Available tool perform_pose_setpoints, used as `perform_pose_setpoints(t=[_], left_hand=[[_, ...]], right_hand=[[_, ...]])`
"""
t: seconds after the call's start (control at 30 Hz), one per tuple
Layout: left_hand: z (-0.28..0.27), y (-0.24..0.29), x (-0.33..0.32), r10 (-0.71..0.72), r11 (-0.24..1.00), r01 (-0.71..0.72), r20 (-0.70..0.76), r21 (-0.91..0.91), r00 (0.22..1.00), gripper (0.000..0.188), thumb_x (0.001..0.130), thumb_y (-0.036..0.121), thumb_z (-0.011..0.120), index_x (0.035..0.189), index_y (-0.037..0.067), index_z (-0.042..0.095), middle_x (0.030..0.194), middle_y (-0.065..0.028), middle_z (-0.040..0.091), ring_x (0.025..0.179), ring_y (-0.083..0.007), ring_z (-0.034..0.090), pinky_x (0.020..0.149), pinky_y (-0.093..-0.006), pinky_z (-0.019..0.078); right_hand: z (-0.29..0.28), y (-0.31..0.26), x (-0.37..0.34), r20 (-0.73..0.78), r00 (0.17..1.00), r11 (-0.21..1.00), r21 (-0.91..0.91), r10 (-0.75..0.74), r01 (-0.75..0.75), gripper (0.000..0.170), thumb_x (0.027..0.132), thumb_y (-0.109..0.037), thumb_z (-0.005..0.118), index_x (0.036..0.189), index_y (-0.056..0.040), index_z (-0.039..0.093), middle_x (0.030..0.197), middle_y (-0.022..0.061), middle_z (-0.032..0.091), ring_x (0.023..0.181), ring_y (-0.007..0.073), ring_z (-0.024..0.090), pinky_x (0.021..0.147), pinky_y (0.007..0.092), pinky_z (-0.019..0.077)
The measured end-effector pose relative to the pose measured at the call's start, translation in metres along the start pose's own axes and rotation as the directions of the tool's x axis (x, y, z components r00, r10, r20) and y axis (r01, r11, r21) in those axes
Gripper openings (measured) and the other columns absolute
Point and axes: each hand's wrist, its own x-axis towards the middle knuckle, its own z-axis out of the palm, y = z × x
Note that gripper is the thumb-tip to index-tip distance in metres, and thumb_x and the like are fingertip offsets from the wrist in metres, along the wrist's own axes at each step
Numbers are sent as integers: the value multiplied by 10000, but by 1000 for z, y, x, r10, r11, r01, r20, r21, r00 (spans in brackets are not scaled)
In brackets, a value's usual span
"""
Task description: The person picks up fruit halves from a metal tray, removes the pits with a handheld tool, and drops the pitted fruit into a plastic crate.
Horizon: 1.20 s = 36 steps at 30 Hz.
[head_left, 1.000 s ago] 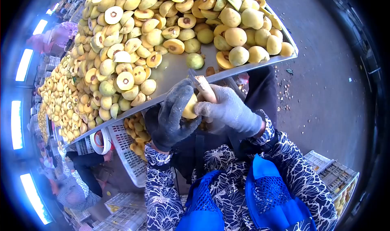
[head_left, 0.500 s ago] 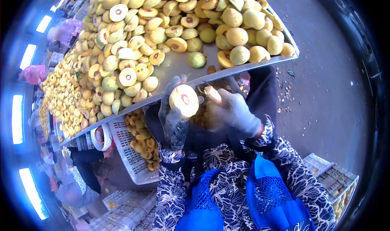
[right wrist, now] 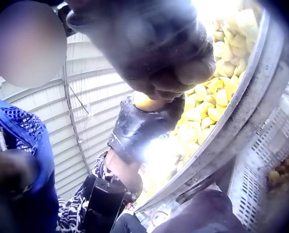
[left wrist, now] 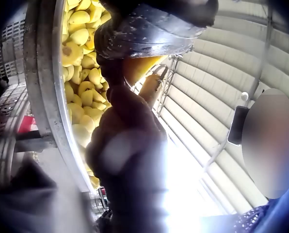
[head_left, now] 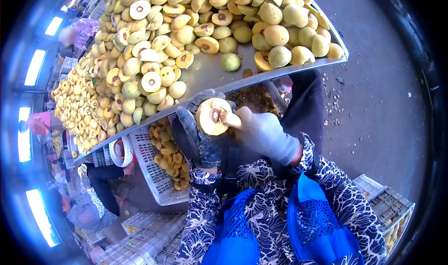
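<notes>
The left hand (head_left: pixel 203 141) grips a halved fruit (head_left: pixel 205 120), cut face up, near the desk (head_left: pixel 204 73); the right hand (head_left: pixel 268 135) grips a pale tool (head_left: pixel 232 121) at its brown centre (head_left: pixel 215 113). Coring seems in hand; the next move calls for steady holding and careful scooping.

A round white plastic bucket (head_left: pixel 127 159) was seen near a seated, dark-trousered person (head_left: pixel 101 184). Pale slatted plastic crates (head_left: pixel 387 203) and a small green leaf (head_left: pixel 340 80) were seen on the grey floor (head_left: pixel 373 139).
</notes>
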Motion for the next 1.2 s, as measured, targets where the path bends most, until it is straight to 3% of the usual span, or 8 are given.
perform_pose_setpoints(t=[0.13, 0.3, 0.5, 0.73, 0.83, 0.97, 1.0, 1.2], left_hand=[[-1, 0, 1, -23, 999, 23, 14, 43, 1000, 719, 1027, 580, 225, 1119, -50, 559, 953, -171, 655, 839, -263, 653, 799, -383, 559], [-14, -3, 1, 106, 797, -138, 88, 588, 990, 697, 1040, 549, 216, 1114, -43, 575, 954, -155, 665, 834, -238, 653, 824, -353, 544], [-11, -4, 1, 191, 801, -175, 32, 572, 981, 570, 1047, 406, 335, 912, -18, 691, 860, -100, 710, 815, -199, 667, 818, -318, 515], [-24, 5, 20, -294, 842, 151, 206, 518, 933, 788, 989, 651, 243, 1068, -43, 607, 1013, -156, 671, 847, -246, 664, 825, -339, 552], [-19, -3, 29, -203, 968, 135, 349, 209, 915, 801, 987, 655, 233, 1094, -48, 601, 1055, -163, 661, 872, -253, 664, 843, -345, 548], [4, -6, -4, 350, 601, -398, 220, 692, 911, 707, 991, 578, 376, 1239, -67, 525, 1083, -173, 631, 983, -256, 631, 868, -376, 518], [-2, -18, -8, 391, 661, -388, 147, 642, 909, 653, 1003, 533, 386, 1204, -65, 554, 1057, -156, 638, 959, -251, 629, 861, -377, 517], [-14, -2, 2, 261, 710, -400, 311, 579, 914, 556, 1023, 466, 399, 998, -31, 647, 912, -153, 703, 860, -263, 671, 822, -385, 533]], right_hand=[[3, 2, 0, 64, 997, 999, 14, 39, -40, 314, 886, -337, 668, 918, -78, 493, 638, 164, 613, 595, 364, 639, 520, 469, 490], [-6, 2, 0, 158, 979, 984, 99, 130, -146, 324, 887, -348, 663, 921, -65, 509, 668, 187, 628, 624, 391, 639, 554, 498, 494], [-6, 16, -3, 254, 963, 986, 105, 95, -126, 301, 886, -332, 651, 931, -62, 526, 691, 192, 640, 655, 400, 644, 591, 504, 501], [-19, 21, 2, 416, 906, 973, 162, 82, -162, 206, 855, -220, 631, 909, -26, 592, 731, 183, 661, 689, 355, 665, 643, 449, 517], [7, 26, -8, 382, 919, 660, 665, 102, -349, 188, 836, -175, 631, 923, -8, 623, 739, 143, 655, 692, 236, 651, 665, 377, 511], [4, 3, -14, 451, 875, 480, 737, 175, -476, 213, 822, -129, 618, 982, 11, 635, 778, 86, 657, 754, 142, 606, 707, 326, 495], [-7, -5, -16, 525, 838, 394, 745, 151, -538, 232, 822, -123, 607, 1006, 16, 637, 785, 84, 659, 766, 143, 608, 714, 330, 495], [-1, 8, -17, 389, 910, 838, 441, 144, -321, 287, 841, -125, 637, 1094, 9, 611, 819, 114, 678, 773, 187, 649, 712, 360, 507]])
